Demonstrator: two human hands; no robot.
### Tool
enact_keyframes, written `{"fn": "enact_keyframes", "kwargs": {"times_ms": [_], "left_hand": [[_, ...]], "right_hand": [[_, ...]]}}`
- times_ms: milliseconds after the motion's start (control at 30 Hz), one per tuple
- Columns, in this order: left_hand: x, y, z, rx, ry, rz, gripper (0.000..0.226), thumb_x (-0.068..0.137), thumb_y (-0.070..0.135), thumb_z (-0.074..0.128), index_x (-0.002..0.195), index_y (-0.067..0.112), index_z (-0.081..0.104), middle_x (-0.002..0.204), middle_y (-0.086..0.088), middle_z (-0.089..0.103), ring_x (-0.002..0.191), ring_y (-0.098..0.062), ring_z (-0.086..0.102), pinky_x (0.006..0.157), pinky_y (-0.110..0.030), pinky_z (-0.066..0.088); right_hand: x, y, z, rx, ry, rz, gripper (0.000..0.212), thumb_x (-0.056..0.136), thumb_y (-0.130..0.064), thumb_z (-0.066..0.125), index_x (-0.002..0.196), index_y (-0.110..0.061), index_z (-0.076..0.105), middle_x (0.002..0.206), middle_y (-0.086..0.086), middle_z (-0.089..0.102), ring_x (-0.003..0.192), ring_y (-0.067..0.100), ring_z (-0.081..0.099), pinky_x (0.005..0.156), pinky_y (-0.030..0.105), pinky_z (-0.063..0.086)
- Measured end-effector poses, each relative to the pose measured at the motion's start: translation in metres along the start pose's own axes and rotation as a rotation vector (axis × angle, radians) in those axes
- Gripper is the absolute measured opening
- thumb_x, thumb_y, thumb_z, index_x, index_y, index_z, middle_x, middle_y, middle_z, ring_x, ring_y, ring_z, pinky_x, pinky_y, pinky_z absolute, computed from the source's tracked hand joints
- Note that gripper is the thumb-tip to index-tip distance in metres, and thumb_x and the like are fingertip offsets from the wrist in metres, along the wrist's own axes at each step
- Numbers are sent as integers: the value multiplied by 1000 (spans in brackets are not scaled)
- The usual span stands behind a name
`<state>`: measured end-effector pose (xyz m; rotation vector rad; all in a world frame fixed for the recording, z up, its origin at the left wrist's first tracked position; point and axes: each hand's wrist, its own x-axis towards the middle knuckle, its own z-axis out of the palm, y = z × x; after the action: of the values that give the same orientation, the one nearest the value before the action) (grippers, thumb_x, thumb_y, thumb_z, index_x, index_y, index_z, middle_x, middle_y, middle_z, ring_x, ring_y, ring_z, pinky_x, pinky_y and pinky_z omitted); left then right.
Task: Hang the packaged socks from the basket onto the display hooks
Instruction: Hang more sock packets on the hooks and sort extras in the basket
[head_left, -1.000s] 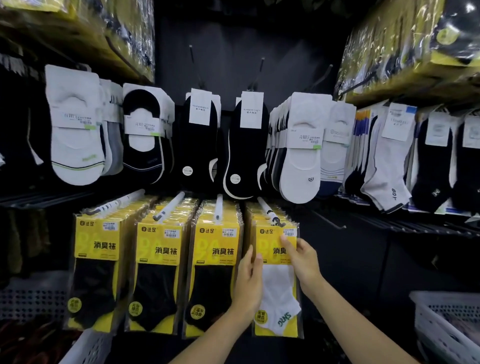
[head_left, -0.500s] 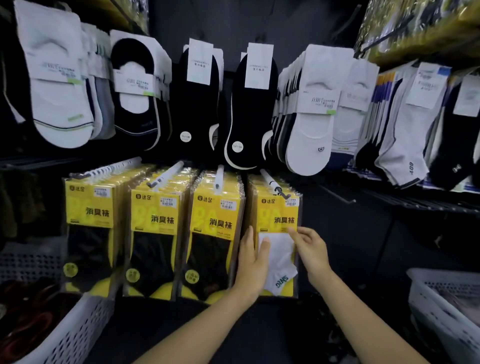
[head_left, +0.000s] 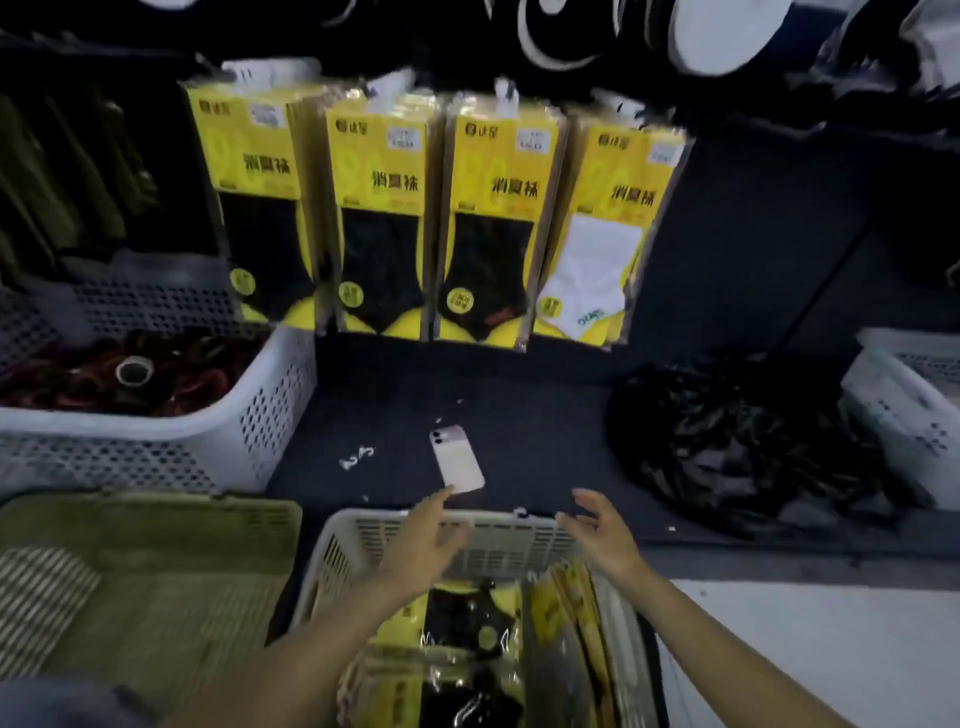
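A cream slotted basket (head_left: 519, 540) sits at the bottom centre, holding yellow sock packs (head_left: 467, 639) with black socks. Both my hands hover empty above its far rim: my left hand (head_left: 423, 545) and my right hand (head_left: 602, 535), fingers spread and relaxed. Above, rows of yellow packs hang on the display hooks; the rightmost front pack shows a white sock (head_left: 597, 244), the other three rows show black socks (head_left: 382, 223).
A phone (head_left: 457, 458) lies on the dark shelf just past the basket. A white basket (head_left: 156, 447) of dark red items stands left, an olive crate (head_left: 145, 566) below it. Crumpled black plastic (head_left: 743, 436) and another white basket (head_left: 909, 405) are right.
My view has dropped from the hooks to the basket. Both hands let go of the white-sock pack, left hanging on the rightmost hook, and came down over the basket.
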<state>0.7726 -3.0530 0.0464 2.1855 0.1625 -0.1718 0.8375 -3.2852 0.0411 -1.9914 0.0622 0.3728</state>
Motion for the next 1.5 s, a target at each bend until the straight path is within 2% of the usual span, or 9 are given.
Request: {"fn": "enact_keyframes", "kwargs": {"times_ms": [133, 300, 433, 533, 767, 967, 1167, 1367, 1500], "left_hand": [[-38, -87, 21, 142, -57, -240, 62, 94, 50, 43, 146, 17, 31, 151, -3, 35, 133, -20, 41, 107, -29, 31], [-66, -157, 37, -8, -200, -417, 41, 95, 45, 45, 134, 31, 44, 135, -4, 53, 118, -22, 55, 101, -48, 43], [-68, -181, 46, -94, -165, -500, 27, 98, 28, 47, 118, 12, 54, 98, -10, 64, 84, -19, 62, 75, -34, 53], [-61, -190, 58, -113, -143, -559, 26, 97, 22, 49, 115, 2, 54, 88, -7, 61, 74, -16, 56, 64, -28, 48], [-65, -208, 78, -96, -224, -614, 63, 92, 8, 57, 146, 7, 24, 134, -13, 48, 118, -26, 51, 87, -29, 46], [-62, -216, 82, 33, -201, -574, 48, 91, 8, 57, 135, 6, 37, 117, -13, 56, 94, -16, 53, 76, -27, 45], [-58, -212, 74, -60, -184, -636, 40, 93, 16, 56, 131, 7, 45, 129, -14, 56, 114, -25, 55, 95, -36, 47], [-48, -182, 51, -133, -186, -578, 71, 84, 48, 63, 141, 14, 37, 145, -11, 42, 129, -28, 43, 95, -31, 37], [-44, -156, 19, -31, -263, -599, 74, 76, 70, 54, 128, 19, 49, 129, -7, 55, 109, -20, 56, 88, -32, 46]], "right_hand": [[-21, 74, 50, -54, -47, 206, 48, 88, -10, 67, 130, 4, 50, 134, 17, 53, 124, 30, 51, 102, 36, 42], [-38, 139, 85, -89, -198, 449, 31, 88, -16, 67, 115, -4, 58, 103, 5, 59, 98, 19, 57, 79, 18, 45], [-47, 172, 106, -23, -212, 575, 12, 87, 6, 61, 98, 8, 64, 90, 16, 60, 85, 22, 55, 61, 15, 43], [-50, 189, 117, -20, -245, 644, 19, 88, -4, 64, 104, 7, 61, 97, 16, 60, 92, 23, 56, 66, 22, 45], [-39, 203, 130, 21, -335, 725, 58, 88, -12, 67, 138, 0, 42, 138, 16, 50, 126, 32, 49, 102, 39, 45], [-37, 206, 133, 3, -371, 771, 48, 90, -12, 64, 134, -1, 46, 135, 15, 52, 124, 29, 51, 82, 26, 48], [-42, 196, 123, 33, -388, 746, 58, 77, -23, 78, 127, -4, 55, 128, 11, 59, 120, 27, 54, 102, 36, 44], [-50, 169, 105, 219, -437, 727, 65, 58, -37, 85, 115, -13, 67, 117, 6, 68, 114, 25, 60, 104, 47, 44], [-52, 128, 88, 277, -442, 707, 52, 61, -45, 78, 107, -23, 67, 110, -4, 70, 94, 6, 62, 72, 24, 49]]}}
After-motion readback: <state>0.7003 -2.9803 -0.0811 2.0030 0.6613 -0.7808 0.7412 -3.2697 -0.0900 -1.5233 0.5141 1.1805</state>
